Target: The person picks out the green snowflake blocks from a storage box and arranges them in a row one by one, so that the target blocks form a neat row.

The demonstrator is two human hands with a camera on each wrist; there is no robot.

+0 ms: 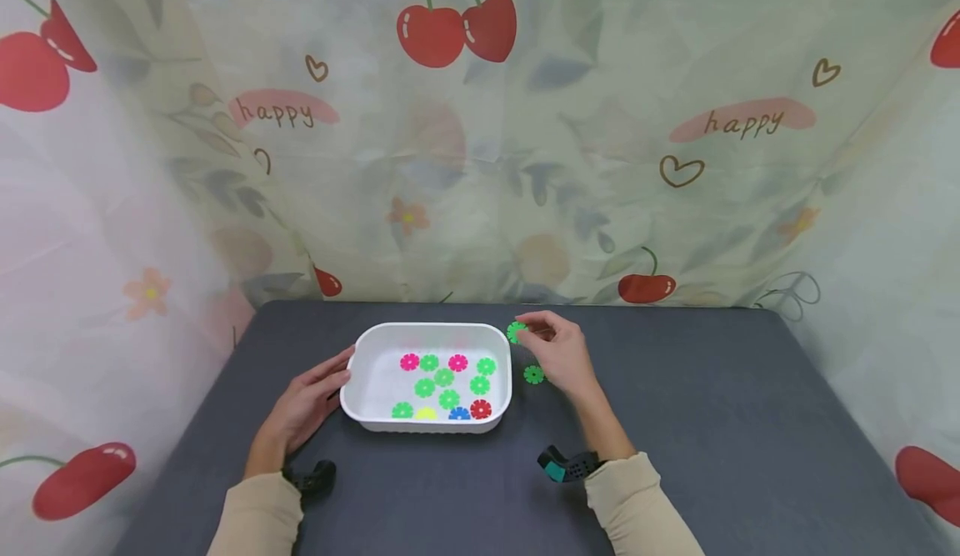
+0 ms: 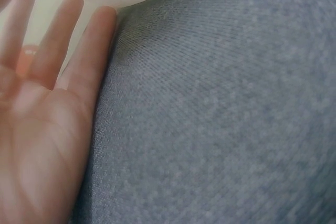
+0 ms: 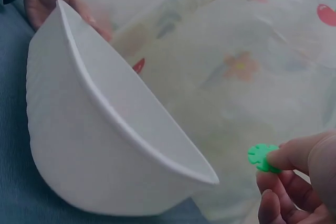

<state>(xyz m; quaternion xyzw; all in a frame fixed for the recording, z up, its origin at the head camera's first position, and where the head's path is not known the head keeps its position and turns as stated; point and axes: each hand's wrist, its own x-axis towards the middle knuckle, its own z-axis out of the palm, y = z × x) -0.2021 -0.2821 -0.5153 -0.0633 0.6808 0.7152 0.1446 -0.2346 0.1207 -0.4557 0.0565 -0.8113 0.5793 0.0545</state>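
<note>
A white plastic tub (image 1: 375, 381) stands on the dark table, with several green, pink, red, blue and yellow notched discs lying inside it. Against its left end rests my left hand (image 1: 306, 402), fingers extended along the wall; the left wrist view shows the fingertips right at the tub's underside curve. Beyond the tub's right rim, my right hand (image 1: 558, 352) pinches a green notched disc (image 3: 261, 157) between thumb and forefinger. Another green disc (image 1: 533, 374) lies on the table just below that hand, right of the tub.
The dark cloth-covered table (image 1: 712, 423) extends to both sides and in front of the tub. Behind it hangs a printed curtain (image 1: 480, 206) with cherries and flowers, which also lines the left and right sides.
</note>
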